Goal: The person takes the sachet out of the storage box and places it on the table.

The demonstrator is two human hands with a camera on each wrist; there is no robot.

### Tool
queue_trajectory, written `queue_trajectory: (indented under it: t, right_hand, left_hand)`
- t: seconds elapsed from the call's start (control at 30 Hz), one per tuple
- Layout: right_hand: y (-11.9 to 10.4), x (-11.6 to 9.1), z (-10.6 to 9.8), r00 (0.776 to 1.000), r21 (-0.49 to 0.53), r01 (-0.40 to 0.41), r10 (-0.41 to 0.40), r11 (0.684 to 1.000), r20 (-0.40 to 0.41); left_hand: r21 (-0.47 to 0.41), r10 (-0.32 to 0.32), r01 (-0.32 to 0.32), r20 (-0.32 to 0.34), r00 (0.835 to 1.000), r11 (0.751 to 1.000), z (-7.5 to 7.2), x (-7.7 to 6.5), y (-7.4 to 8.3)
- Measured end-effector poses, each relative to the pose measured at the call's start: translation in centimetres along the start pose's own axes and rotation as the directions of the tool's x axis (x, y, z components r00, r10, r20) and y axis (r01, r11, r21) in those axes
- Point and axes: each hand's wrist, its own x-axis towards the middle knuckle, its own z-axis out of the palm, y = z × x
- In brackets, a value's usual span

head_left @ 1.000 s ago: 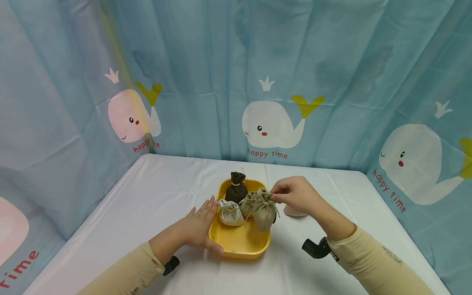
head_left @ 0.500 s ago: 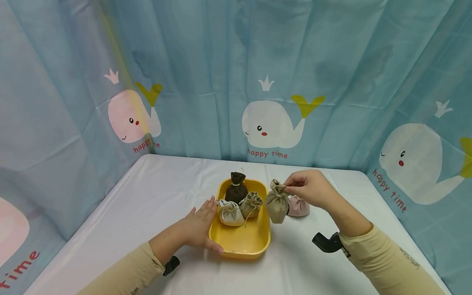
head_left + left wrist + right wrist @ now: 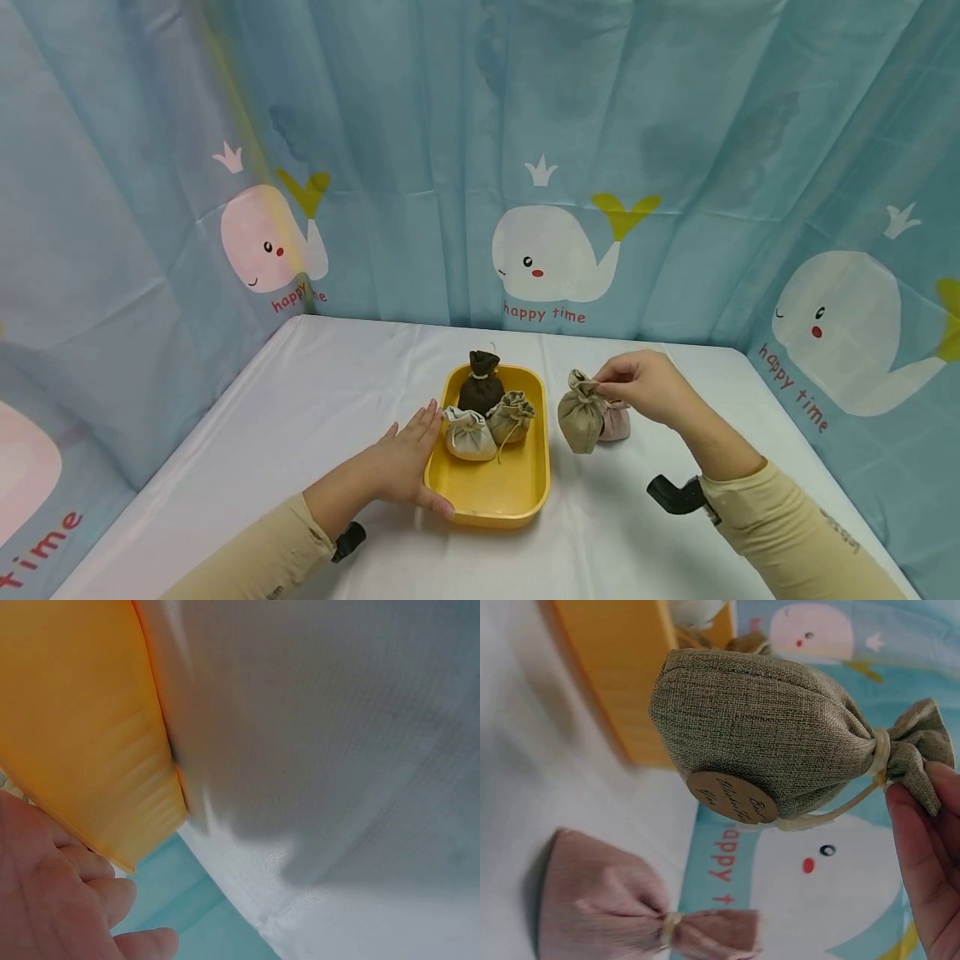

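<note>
Pinched at its gathered neck by my right hand (image 3: 651,385), a greenish-tan drawstring pouch (image 3: 580,419) hangs to the right of the yellow tray (image 3: 491,510). In the right wrist view a round brown tag (image 3: 733,797) with handwriting-style print dangles from its cord. A pink pouch (image 3: 617,422) stands on the table behind it, partly hidden. My left hand (image 3: 401,462) rests along the tray's left rim, fingers straight and thumb near the front corner. Inside the tray are a dark brown pouch (image 3: 481,390), a cream pouch (image 3: 468,437) and an olive pouch (image 3: 512,416).
A white cloth (image 3: 352,375) covers the table. Blue curtains (image 3: 465,150) printed with whales enclose its back and sides. Each wrist carries a black camera mount, such as the right mount (image 3: 675,495).
My right hand has carried the greenish-tan pouch out from over the tray to the right, bringing it in front of the pink pouch. The left hand and tray stay put.
</note>
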Motion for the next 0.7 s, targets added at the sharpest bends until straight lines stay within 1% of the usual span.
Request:
queue_trajectory:
  t: [0.27, 0.5, 0.7]
  right_hand:
    - [2.4, 0.3, 0.7, 1.000, -0.037, -0.002, 0.002, 0.999, -0.006]
    - [3.8, 0.5, 1.1, 1.000, -0.017, 0.003, -0.003, 1.000, 0.002]
    - [5.0, 0.7, 1.3, 1.000, -0.033, 0.015, -0.014, 0.999, 0.014]
  left_hand:
    - [0.002, 0.001, -0.001, 0.000, 1.000, 1.000, 0.0, -0.1, 0.0]
    - [0.008, -0.003, 0.003, 0.005, 1.000, 1.000, 0.0, -0.1, 0.1]
    - [0.015, -0.002, 0.002, 0.008, 1.000, 1.000, 0.1, 0.0, 0.0]
